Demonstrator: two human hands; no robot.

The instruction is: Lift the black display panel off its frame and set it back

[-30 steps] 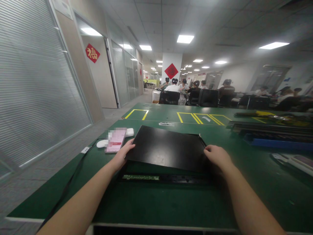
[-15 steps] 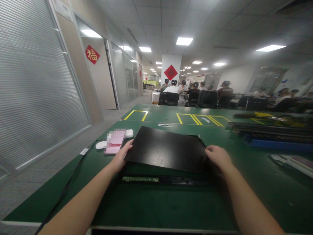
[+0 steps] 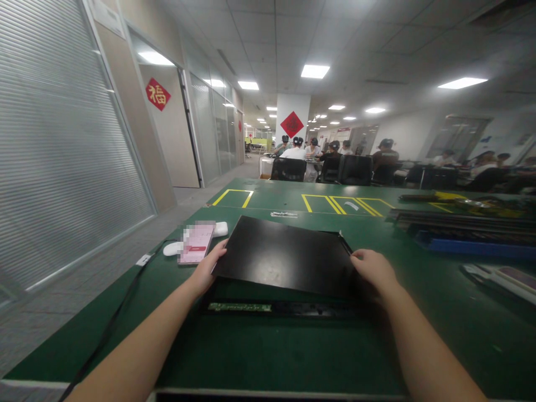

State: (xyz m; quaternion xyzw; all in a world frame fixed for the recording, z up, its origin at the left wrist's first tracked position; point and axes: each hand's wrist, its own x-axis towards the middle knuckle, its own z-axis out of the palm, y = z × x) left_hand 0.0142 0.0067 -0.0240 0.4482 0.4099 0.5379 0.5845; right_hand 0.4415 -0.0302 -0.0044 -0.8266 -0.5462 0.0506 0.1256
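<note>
A thin black rectangular panel (image 3: 285, 254), smooth and slightly glossy, is tilted above the green table. My left hand (image 3: 211, 265) is closed on its left edge. At the right edge my right hand (image 3: 372, 268) pinches the panel near a narrow black frame strip (image 3: 347, 243); exactly what those fingertips touch is partly hidden. Below the panel's near edge lies a long black bar (image 3: 312, 309), with a green circuit board (image 3: 240, 307) set in its left part. The underside of the panel cannot be seen.
A pink-screened phone (image 3: 196, 245) and a white rounded device (image 3: 171, 249) lie left, beside a black strap (image 3: 121, 307). Black strips and a blue tray (image 3: 473, 245) are at the right. Yellow tape (image 3: 335, 204) marks the green table (image 3: 293, 357). Several people sit beyond.
Almost nothing differs. Both hands keep hold of the panel in the same place; the view has shifted very slightly.
</note>
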